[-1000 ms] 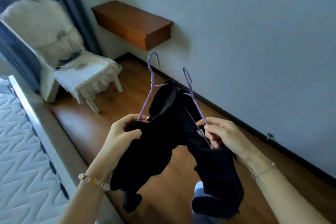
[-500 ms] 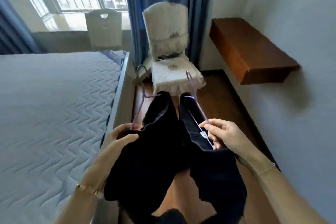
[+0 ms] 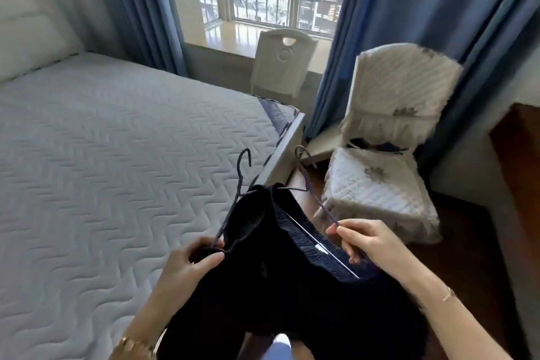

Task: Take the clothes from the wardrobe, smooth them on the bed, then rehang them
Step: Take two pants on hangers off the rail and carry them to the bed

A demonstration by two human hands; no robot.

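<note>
Two dark garments hang in front of me, each on a thin purple wire hanger. My left hand (image 3: 191,264) grips the left hanger (image 3: 238,181) together with the left black garment (image 3: 230,280). My right hand (image 3: 366,241) pinches the right hanger (image 3: 317,199), which carries the dark navy garment (image 3: 330,286) with a small white label at its ribbed edge. Both hooks point away from me, over the corner of the bed (image 3: 111,169). The bed's quilted grey mattress lies bare on my left.
A white chair with a quilted cover (image 3: 380,178) stands right of the bed's corner. Behind it hang blue curtains (image 3: 423,9), with a second white chair (image 3: 282,63) at the window. A brown wall shelf (image 3: 523,155) sits at the far right above wooden floor.
My view has swung left from the wall and shelf to the bed and window. Both hands keep their hold on the hangers, which now hang over the bed's corner.
</note>
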